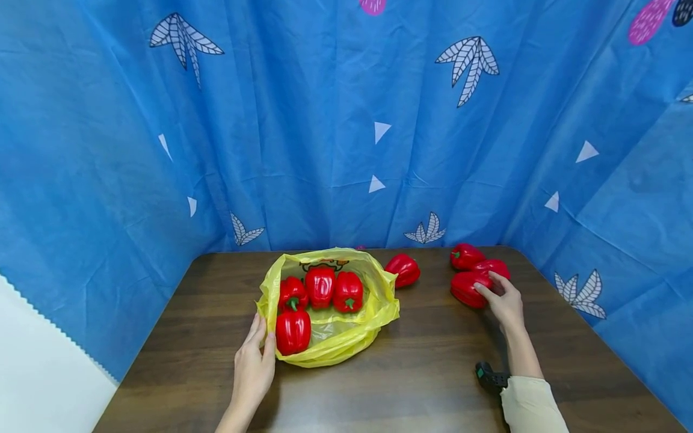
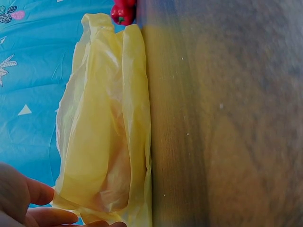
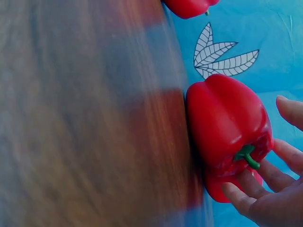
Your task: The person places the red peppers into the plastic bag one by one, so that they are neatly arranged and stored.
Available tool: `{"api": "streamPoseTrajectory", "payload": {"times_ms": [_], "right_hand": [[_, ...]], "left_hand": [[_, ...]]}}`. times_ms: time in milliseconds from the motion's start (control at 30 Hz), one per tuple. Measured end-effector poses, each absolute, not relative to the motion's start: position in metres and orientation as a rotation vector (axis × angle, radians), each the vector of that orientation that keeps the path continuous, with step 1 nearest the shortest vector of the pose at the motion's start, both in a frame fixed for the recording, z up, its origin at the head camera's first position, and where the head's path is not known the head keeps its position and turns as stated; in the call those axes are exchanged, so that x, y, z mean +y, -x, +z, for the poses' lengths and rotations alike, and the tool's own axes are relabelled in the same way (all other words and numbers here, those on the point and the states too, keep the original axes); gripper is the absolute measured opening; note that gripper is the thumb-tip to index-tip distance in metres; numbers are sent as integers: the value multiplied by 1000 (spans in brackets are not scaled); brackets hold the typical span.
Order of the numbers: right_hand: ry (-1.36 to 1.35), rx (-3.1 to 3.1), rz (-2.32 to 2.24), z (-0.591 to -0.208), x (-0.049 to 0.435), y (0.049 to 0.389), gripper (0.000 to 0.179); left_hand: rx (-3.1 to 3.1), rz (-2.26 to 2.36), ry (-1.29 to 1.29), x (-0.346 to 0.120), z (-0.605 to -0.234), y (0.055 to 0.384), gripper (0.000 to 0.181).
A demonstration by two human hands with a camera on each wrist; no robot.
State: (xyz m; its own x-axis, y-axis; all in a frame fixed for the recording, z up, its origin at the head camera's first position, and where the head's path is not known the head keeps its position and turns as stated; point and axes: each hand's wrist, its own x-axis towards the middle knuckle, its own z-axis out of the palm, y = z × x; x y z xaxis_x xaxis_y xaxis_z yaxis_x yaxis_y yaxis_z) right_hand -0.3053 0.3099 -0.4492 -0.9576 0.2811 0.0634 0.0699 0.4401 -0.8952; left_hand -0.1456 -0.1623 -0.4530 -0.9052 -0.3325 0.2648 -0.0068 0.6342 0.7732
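A yellow plastic bag stands with its mouth wide, several red bell peppers inside it. My left hand holds the bag's left side near the rim, thumb and fingers at its edge. In the left wrist view, the fingers reach around the bag's near end. On the right, my right hand is at a red bell pepper lying on its side. The right wrist view shows its fingers spread beside the pepper's green stem, with no grip closed on it.
Two more bell peppers lie just behind the one at my right hand. Another pepper sits by the bag's right side. A blue patterned curtain hangs around the far sides of the brown wooden table.
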Motion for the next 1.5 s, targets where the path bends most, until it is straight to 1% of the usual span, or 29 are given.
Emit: {"api": "streamPoseTrajectory", "payload": {"times_ms": [400,700,900,1167,1500], "right_hand": [[231,-2578,1556,-449,297,308,77],[223,-2606,1627,-451,290,310,71],[203,-2581,1723,-454,289,311,72],[288,-2509,1841,-456,287,310,78],[371,-2447,1783,-449,278,306,78]], "left_hand": [[-2472,-1169,-275,-163,-451,145,45],[-2464,-1167,-270,-164,-452,145,45],[-2463,-1167,-269,-164,-453,145,45],[-2466,-1173,-274,-163,-453,145,45],[-2456,-1157,-260,-162,-454,145,45]]}}
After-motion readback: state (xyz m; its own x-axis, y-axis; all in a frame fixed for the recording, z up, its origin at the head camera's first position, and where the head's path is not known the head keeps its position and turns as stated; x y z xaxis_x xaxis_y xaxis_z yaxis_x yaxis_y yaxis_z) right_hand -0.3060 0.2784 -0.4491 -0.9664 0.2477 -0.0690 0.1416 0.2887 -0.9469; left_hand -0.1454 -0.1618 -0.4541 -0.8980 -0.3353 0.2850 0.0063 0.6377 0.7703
